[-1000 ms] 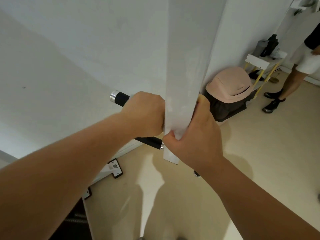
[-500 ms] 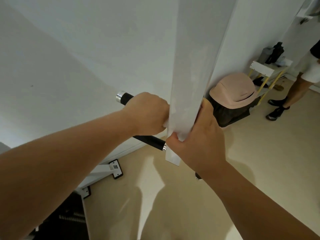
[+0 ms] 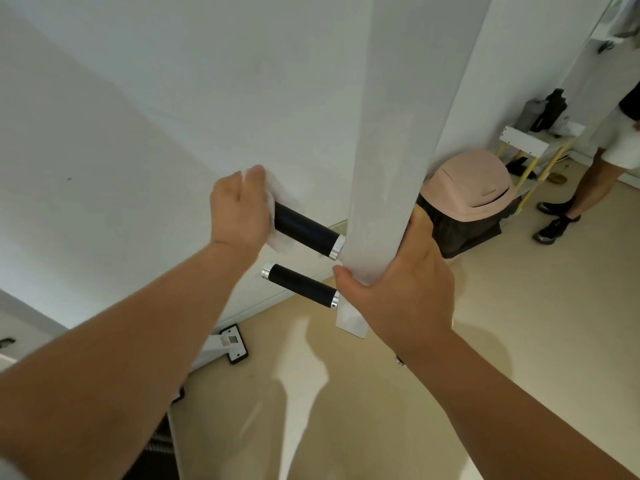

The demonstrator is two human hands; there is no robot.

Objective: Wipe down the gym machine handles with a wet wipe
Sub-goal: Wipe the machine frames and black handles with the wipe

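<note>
A white machine arm (image 3: pixel 391 168) hangs down in front of me with two black handles sticking out to its left. My left hand (image 3: pixel 239 211) grips a white wet wipe (image 3: pixel 277 202) wrapped over the outer end of the upper handle (image 3: pixel 306 230). Below it, the lower handle (image 3: pixel 299 284) is bare, showing its silver end caps. My right hand (image 3: pixel 401 292) grips the lower part of the white arm from the right, thumb across its front edge.
A white wall (image 3: pixel 173 98) stands close behind the handles. A pink-lidded bin (image 3: pixel 474 185) sits right of the arm, with a white shelf (image 3: pixel 526 140) holding bottles beyond it. A person's legs (image 3: pixel 581 195) are at far right. A white machine foot (image 3: pixel 228 344) lies on the beige floor.
My left hand has slid with the wipe from the inner part of the upper handle out to its far end. The lower handle has come into view. My right hand stays on the white arm.
</note>
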